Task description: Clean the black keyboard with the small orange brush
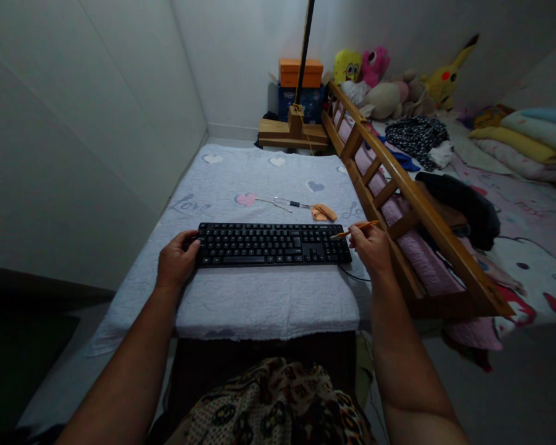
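A black keyboard (250, 242) lies flat on a cloth-covered table, its keys facing up. At its left end, my left hand (178, 258) grips the edge, thumb on the near side. Above the number pad, my right hand (371, 244) pinches a slim orange-handled brush (363, 226). The brush's pale tip points left and rests on or just over the number keys; contact cannot be made out. Beyond the keyboard lie a thin metal tool with a dark band (295, 203), a thin pale stick (282, 206) and a crumpled orange cloth (323, 212).
A white cloth (278, 303) with hearts covers the table. A wooden bed rail (398, 191) runs close along the right side. At the back stands a wooden base (294, 130) with a dark pole. The keyboard's cable (355, 276) trails off to the right.
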The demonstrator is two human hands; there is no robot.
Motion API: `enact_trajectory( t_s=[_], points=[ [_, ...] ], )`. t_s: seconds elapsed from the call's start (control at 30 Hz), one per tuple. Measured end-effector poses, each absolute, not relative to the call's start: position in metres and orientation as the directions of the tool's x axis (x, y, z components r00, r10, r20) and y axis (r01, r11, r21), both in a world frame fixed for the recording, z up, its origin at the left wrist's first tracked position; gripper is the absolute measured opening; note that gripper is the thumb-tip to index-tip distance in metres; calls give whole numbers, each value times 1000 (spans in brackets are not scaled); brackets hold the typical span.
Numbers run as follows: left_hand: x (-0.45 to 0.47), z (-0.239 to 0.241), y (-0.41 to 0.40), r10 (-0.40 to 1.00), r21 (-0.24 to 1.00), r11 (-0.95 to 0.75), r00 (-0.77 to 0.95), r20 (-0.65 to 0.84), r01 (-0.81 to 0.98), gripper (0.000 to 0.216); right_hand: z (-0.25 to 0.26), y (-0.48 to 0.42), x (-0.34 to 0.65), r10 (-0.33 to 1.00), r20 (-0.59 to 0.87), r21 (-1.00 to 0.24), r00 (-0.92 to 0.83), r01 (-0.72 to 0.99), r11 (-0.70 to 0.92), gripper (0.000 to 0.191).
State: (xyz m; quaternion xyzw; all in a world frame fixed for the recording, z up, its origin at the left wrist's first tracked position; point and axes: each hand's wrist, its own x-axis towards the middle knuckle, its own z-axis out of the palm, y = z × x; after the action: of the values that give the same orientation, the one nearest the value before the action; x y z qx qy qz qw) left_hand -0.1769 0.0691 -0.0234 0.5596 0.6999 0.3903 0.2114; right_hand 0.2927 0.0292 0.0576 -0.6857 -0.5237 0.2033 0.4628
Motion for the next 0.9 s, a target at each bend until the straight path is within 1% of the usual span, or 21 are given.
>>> enact_trajectory(
  t_s=[0.1,0.2,0.27,0.43,0.53,0.6,0.67,0.8,0.9],
  points=[
    [-176,-23,69,950,793,72,-283,130,606,42,52,31,277,937,134,-895,323,446,-26,36],
    [-176,-23,69,951,797,66,-279,132,600,44,45,33,272,946,102,-901,308,432,-44,37],
    [-176,-24,69,952,796,63,-276,133,602,44,43,33,275,939,126,-881,320,472,-42,38],
    [-177,-24,70,951,799,68,-281,130,598,44,45,30,295,908,245,-770,341,637,-31,35],
    [-178,-25,70,951,794,67,-280,134,605,44,50,26,305,881,302,-722,363,691,-37,31],
    [-178,-25,70,951,789,66,-278,135,610,44,54,23,306,867,326,-717,378,696,-34,30],
    [-178,-25,69,950,793,64,-280,137,606,42,56,21,302,872,302,-757,384,653,-25,32],
    [-177,-24,69,949,795,60,-281,142,603,40,54,17,286,909,161,-881,384,471,-43,37],
    [-177,-24,69,949,791,60,-281,144,609,41,49,16,276,927,74,-927,367,368,-72,39]
  ],
)
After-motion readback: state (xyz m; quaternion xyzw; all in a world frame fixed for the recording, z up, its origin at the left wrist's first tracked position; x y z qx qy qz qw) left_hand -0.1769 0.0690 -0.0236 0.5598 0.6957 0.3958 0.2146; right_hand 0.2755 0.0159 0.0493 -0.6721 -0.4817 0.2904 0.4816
